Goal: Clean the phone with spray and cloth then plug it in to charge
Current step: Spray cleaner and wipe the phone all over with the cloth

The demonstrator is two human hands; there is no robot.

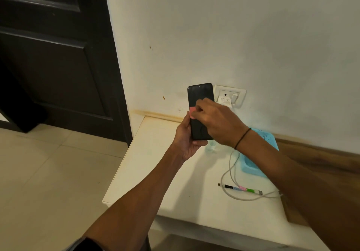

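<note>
At the far left stood a dark panelled door (pixel 48 55), matt and square-cut, above pale glossy floor tiles (pixel 48 168). Your left hand (pixel 186 141) gripped the phone (pixel 200 96), fingers curled around its lower left edge and bottom, holding it upright in the air above the smooth cream table (pixel 155 172) and in front of the wall. The phone was a flat black slab with rounded corners and a dark, shiny screen. Your right hand (pixel 214 122) lay over the screen, its fingers bunched on a soft pink cloth (pixel 192 111) and pressing it against the glass. A thin black band (pixel 241 138) circled that wrist. Behind the phone, a white charger (pixel 224 101) sat in a white rectangular wall socket (pixel 230 94). On the table below, a small clear bottle (pixel 211 147) stood partly hidden, a thin white cable (pixel 229 172) curled in loose loops, and a light blue perforated plastic basket (pixel 261 139) sat to the right.
</note>
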